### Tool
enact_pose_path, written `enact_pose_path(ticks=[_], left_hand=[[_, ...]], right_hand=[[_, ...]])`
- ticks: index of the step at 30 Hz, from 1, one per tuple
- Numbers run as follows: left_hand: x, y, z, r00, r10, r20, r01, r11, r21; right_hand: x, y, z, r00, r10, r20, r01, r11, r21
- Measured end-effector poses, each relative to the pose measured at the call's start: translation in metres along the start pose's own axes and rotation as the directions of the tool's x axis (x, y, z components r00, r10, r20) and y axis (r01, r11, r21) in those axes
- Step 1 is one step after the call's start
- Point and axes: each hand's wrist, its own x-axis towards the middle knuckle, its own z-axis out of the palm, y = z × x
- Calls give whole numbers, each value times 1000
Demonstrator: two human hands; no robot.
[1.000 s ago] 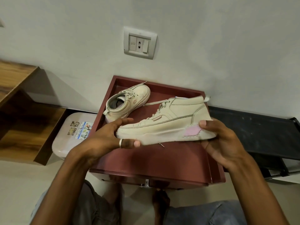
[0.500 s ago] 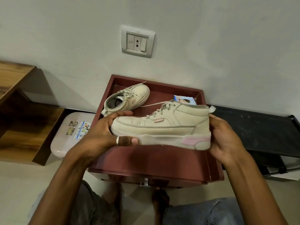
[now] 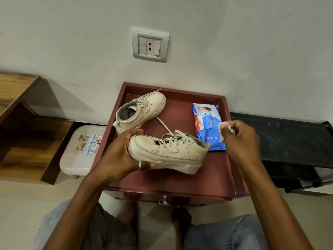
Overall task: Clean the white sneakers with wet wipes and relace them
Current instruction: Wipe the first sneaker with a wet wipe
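My left hand [image 3: 124, 156] grips the toe of a cream high-top sneaker [image 3: 171, 152], laced, held on its sole just above the red-brown tray [image 3: 212, 179]. A loose lace end trails from it toward the back. The second sneaker [image 3: 142, 110] lies at the tray's back left with its opening toward me. A blue wet-wipe pack [image 3: 207, 123] rests at the tray's back right. My right hand [image 3: 239, 139] hovers over the pack's near end and pinches a white wipe [image 3: 224, 126] between thumb and fingers.
The tray sits against a grey wall with a switch plate [image 3: 150, 45]. A pale plastic stool [image 3: 81, 150] and a wooden shelf [image 3: 21, 127] stand to the left, a black rack [image 3: 292, 141] to the right. My knees and feet are below the tray.
My right hand let go of the sneaker's heel and moved to the wipe pack, where it now pinches a wipe. My left hand alone lowered the sneaker, which uncovered the pack.
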Motion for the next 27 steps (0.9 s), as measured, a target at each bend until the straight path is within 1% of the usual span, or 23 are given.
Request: enact_pose_path(ticks=[2,4,6,7,8,10,11,12,13,16,18,20,21,22,23,24,26,27], left_hand=[[1,-2,4,1000,14,-18,-14,1000,25],[2,-4,6,999,27,-26,-26,999,41],[3,-4,6,999,46,-20,-45,997,66],[3,-3,6,998,56,-11,-55,996,68],[3,-4,5,998,67,0,-67,996,54],[3,-6,4,996,90,13,-91,995,28],[3,-8,3,995,100,21,-100,994,36],[4,-10,1,994,104,34,-106,993,55],[4,-12,0,993,103,51,-107,991,80],[6,-18,-4,993,86,83,-100,980,171],[7,-18,-6,994,73,86,-89,976,201],[8,-16,-6,994,77,83,-92,974,206],[8,-15,-6,993,84,78,-98,974,206],[9,-17,-6,993,92,70,-104,972,208],[10,-18,-7,993,99,68,-112,969,218],[11,-21,-7,992,103,75,-117,966,231],[12,-25,-8,990,99,97,-121,960,254],[12,-26,-9,990,99,104,-123,958,259]], right_hand=[[-14,-18,4,996,-72,51,61,978,200],[-33,-40,15,969,-158,192,101,956,274],[-52,-62,32,900,-274,340,157,929,336],[-60,-69,42,854,-350,386,215,911,352],[-67,-75,51,802,-434,409,310,889,336],[-75,-77,71,692,-573,440,545,814,203],[-77,-78,80,650,-598,468,621,774,126],[-78,-79,86,630,-594,500,659,750,62],[-80,-80,89,620,-585,522,676,736,22],[-80,-82,89,597,-567,568,681,732,15],[-74,-78,86,634,-509,582,633,774,-13],[-66,-74,90,707,-467,531,585,809,-67],[-66,-76,96,732,-465,498,583,806,-105],[-69,-80,102,740,-477,475,598,789,-140],[-74,-85,107,733,-495,467,617,773,-150],[-79,-89,109,711,-515,479,637,760,-130],[-81,-92,100,646,-535,544,658,752,-42],[-79,-90,93,629,-520,578,650,760,-23]])
